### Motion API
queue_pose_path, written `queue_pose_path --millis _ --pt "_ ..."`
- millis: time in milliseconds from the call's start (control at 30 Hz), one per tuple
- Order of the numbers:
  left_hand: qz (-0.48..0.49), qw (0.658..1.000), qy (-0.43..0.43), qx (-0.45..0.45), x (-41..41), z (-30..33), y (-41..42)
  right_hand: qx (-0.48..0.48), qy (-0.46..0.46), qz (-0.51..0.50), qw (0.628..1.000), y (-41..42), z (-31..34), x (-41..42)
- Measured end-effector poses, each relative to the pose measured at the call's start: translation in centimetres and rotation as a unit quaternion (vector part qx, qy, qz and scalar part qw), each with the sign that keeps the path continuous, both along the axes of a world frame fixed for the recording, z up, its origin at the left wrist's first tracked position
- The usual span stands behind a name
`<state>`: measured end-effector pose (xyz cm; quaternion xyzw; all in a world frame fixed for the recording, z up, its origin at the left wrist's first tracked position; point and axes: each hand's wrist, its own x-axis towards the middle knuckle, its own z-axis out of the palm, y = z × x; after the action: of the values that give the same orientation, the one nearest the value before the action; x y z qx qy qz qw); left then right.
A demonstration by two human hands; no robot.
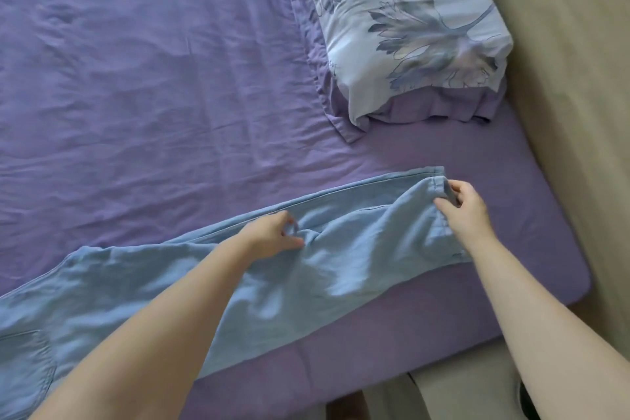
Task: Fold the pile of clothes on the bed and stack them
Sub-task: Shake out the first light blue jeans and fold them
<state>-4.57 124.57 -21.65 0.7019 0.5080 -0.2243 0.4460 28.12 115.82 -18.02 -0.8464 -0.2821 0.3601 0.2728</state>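
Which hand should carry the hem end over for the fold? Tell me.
Probably the right hand: it already pinches the hem of the blue jeans, while the left hand pinches mid-leg.

Soft even daylight, faint arm shadows, slight blur, wide-angle edge warp.

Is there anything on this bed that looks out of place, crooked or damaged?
Nothing looks damaged or spilled. The light blue garment lies slanted across the bed's near edge and is rumpled between the left hand and the right hand, which both pinch it. The pillow sits askew near the corner.
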Motion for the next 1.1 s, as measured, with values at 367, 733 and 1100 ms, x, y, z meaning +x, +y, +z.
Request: queue_pose_path --millis 367,733,1100 --pt "0.211 0.975 -0.059 0.047 2.2 0.8 2.2 -0.003 -0.051 0.039 0.998 1.0 -2.8 3.1" --pt "0.024 0.996 -0.063 0.066 13.8 -0.8 3.2 -0.064 -0.026 0.082 0.994 -3.8 -3.9 5.4" --pt "-0.033 0.991 -0.103 0.08 21.9 -1.0 2.5 -0.048 -0.093 0.036 0.994 -8.2 -4.8 4.2"
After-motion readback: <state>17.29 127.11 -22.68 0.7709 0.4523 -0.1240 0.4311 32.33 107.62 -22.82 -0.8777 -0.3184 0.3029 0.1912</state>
